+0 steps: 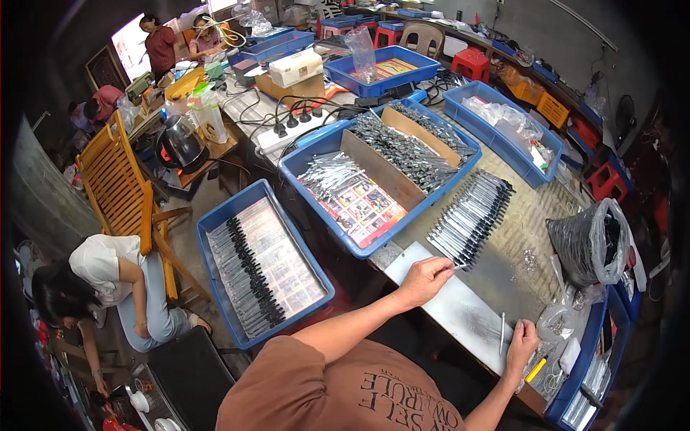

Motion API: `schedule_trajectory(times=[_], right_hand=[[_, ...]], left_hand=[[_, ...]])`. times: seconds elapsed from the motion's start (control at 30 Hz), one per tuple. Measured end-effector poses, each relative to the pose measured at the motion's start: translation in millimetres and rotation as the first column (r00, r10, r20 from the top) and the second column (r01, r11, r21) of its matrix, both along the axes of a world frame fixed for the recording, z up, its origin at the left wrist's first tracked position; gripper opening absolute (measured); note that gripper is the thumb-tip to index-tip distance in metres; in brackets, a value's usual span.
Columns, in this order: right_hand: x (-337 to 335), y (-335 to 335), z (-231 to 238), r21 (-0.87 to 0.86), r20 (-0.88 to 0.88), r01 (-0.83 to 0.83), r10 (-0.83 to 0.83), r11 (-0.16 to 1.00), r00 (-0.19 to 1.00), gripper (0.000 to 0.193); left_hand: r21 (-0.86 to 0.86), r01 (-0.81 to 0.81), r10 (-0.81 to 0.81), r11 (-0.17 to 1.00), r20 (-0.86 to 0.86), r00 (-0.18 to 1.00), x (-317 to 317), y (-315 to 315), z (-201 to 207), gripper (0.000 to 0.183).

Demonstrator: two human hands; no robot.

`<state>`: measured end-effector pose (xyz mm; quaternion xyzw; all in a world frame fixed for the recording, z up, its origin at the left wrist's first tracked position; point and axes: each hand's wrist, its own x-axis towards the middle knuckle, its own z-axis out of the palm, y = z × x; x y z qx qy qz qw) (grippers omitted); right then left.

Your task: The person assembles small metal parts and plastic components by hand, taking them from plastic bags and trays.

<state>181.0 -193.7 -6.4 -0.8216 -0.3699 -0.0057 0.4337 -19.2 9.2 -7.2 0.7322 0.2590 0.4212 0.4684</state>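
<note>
My left hand (pixel 425 281) is pinched on a slim pale rod at the near end of a row of pen-like pieces (pixel 471 219). Those pieces have silvery bodies and black ends, and lie side by side on the table. Farther right, my right hand (pixel 522 346) rests low over the table's front edge with its fingers curled together; whatever they hold is too small to tell. Just left of it a single thin silvery rod (pixel 502 333) lies on a pale metal sheet (pixel 460 309). Tiny loose parts (pixel 530 260) are scattered beyond the right hand.
A divided blue tray (pixel 366 251) of silvery and black pieces stands beyond the left hand. Another blue tray (pixel 330 294) holds a row of black-ended pieces. At the right are a bag-lined container (pixel 586 233) and a yellow tool (pixel 535 370). A person (pixel 108 280) bends down at left.
</note>
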Motion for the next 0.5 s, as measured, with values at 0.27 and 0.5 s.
schedule_trajectory(times=[0.27,0.5], right_hand=[[-4.1,1.8,5.0,-0.008,0.031,0.011,-0.011,1.000,0.999,0.011],[-2.3,1.8,1.2,0.028,0.037,-0.001,0.000,1.000,0.999,0.011]], left_hand=[[0.007,-0.009,0.009,1.000,0.045,0.999,0.5,-0.4,-1.8,0.011],[0.027,-0.012,0.011,1.000,0.028,1.000,0.6,0.1,-0.7,0.011]])
